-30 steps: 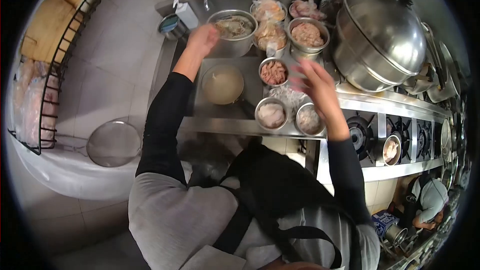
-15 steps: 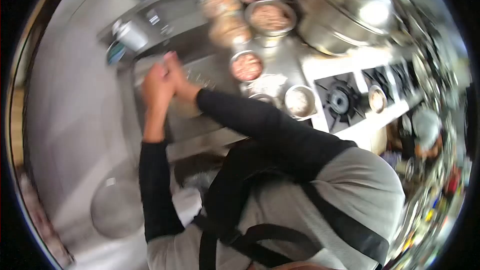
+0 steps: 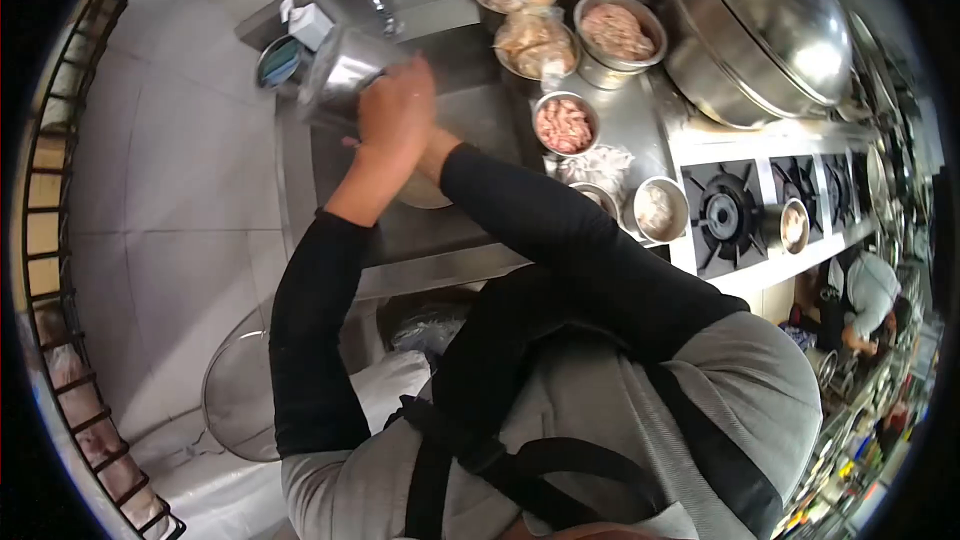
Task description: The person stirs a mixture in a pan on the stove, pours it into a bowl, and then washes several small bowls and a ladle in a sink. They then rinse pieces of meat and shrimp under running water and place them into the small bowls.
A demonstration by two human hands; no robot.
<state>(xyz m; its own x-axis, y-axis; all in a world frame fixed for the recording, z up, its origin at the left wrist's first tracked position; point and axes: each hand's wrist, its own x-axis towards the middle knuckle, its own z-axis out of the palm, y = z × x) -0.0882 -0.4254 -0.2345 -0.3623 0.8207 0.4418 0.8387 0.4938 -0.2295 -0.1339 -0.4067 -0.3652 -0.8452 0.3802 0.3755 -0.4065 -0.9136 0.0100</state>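
Observation:
A shiny metal pot or bowl (image 3: 350,70), smeared by motion, is tilted at the left end of the sink (image 3: 480,105). My left hand (image 3: 393,115) is closed at its right side and appears to grip its edge. Crossing beneath it, my right hand (image 3: 437,152) shows mainly its wrist; its fingers are hidden behind the left hand. Below both hands, part of a pale round thing (image 3: 425,190) shows in the sink.
A faucet (image 3: 380,8), a white bottle (image 3: 308,26) and a small round container (image 3: 282,62) stand by the sink. Rightward are meat bowls (image 3: 565,123), a large steamer pot (image 3: 750,30) and gas burners (image 3: 720,212). A round strainer (image 3: 235,395) hangs lower left. Another person (image 3: 868,290) is at far right.
My hands, bare and together over the sink before, have shifted right in view. A shiny metal vessel now shows at my left hand. The view has also shifted.

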